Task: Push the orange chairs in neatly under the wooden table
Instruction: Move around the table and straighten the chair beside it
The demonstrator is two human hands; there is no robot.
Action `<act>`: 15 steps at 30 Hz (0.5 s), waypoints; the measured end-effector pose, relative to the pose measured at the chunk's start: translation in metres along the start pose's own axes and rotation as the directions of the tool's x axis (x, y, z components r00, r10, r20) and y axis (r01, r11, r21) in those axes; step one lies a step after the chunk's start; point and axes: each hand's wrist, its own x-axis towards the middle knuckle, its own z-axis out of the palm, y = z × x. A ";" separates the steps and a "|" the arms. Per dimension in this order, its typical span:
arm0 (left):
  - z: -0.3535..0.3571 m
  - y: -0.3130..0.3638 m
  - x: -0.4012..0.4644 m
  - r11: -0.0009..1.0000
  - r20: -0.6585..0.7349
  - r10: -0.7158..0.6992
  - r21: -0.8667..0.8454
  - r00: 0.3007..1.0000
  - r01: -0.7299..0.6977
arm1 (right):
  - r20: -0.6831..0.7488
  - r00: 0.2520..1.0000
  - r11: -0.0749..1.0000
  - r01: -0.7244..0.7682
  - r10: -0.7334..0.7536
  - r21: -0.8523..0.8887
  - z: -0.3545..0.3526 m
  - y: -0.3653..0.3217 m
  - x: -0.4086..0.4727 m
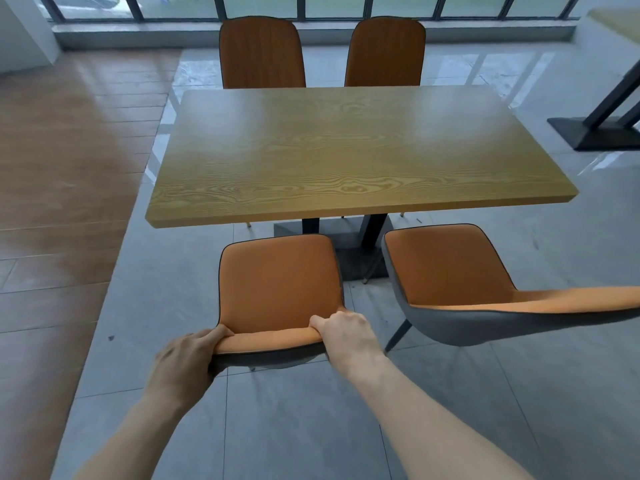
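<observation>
The wooden table (346, 143) stands in the middle on a black pedestal. On its near side, an orange chair (277, 282) with a grey back shell faces the table, its seat wholly outside the tabletop edge. My left hand (188, 362) grips the left end of its backrest top, and my right hand (344, 332) grips the right end. A second near orange chair (450, 268) stands to the right, turned askew and also clear of the table. Two far orange chairs (261, 51) (386, 51) sit tucked against the table's far edge.
Grey floor tiles (311, 427) lie under me, with brown wood flooring (62, 161) to the left. Another table's black base (595, 131) stands at the right. A window wall (329, 8) runs along the back.
</observation>
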 end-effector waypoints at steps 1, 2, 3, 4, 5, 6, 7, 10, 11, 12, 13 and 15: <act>0.000 0.002 -0.001 1.000 -0.013 0.003 0.003 1.000 -0.003 | -0.006 1.000 1.000 0.010 -0.010 0.000 0.001 0.001 -0.001; 0.000 0.004 -0.002 1.000 -0.026 0.006 0.004 1.000 -0.006 | -0.009 1.000 1.000 0.013 -0.013 0.001 0.001 0.001 -0.004; 0.000 0.006 -0.001 1.000 -0.038 0.009 0.003 0.999 -0.009 | -0.014 1.000 1.000 0.012 -0.012 0.001 0.002 0.003 -0.005; 0.000 0.008 0.000 1.000 -0.045 0.014 0.004 0.999 -0.014 | -0.012 1.000 1.000 0.010 -0.010 -0.001 0.003 0.005 -0.007; 0.001 0.011 0.002 1.000 -0.051 0.024 0.007 0.998 -0.023 | -0.008 1.000 1.000 0.009 -0.009 -0.002 0.005 0.009 -0.008; 0.002 0.014 0.004 0.999 -0.055 0.032 0.008 0.998 -0.032 | -0.004 1.000 1.000 0.003 -0.003 0.003 0.006 0.013 -0.010; 0.004 0.019 0.005 0.999 -0.055 0.035 0.004 0.998 -0.035 | -0.002 1.000 1.000 -0.006 0.006 0.004 0.005 0.018 -0.012; 0.007 0.030 0.009 1.000 -0.061 0.026 -0.006 0.998 -0.027 | -0.022 1.000 1.000 -0.002 0.002 0.004 0.002 0.029 -0.013; 0.008 0.030 0.011 1.000 -0.068 0.023 -0.006 0.997 -0.023 | -0.029 1.000 1.000 0.005 -0.004 0.020 0.001 0.031 -0.012; 0.009 0.030 0.011 1.000 -0.071 0.023 -0.001 0.997 -0.024 | -0.033 0.999 1.000 0.008 -0.007 0.030 0.000 0.032 -0.012; 0.009 0.029 0.012 1.000 -0.067 0.024 0.006 0.997 -0.024 | -0.043 0.999 0.999 0.013 -0.012 0.031 0.000 0.033 -0.011; 0.011 0.028 0.013 1.000 -0.059 0.027 0.016 0.998 -0.026 | -0.061 0.998 0.999 0.022 -0.020 0.036 0.001 0.035 -0.009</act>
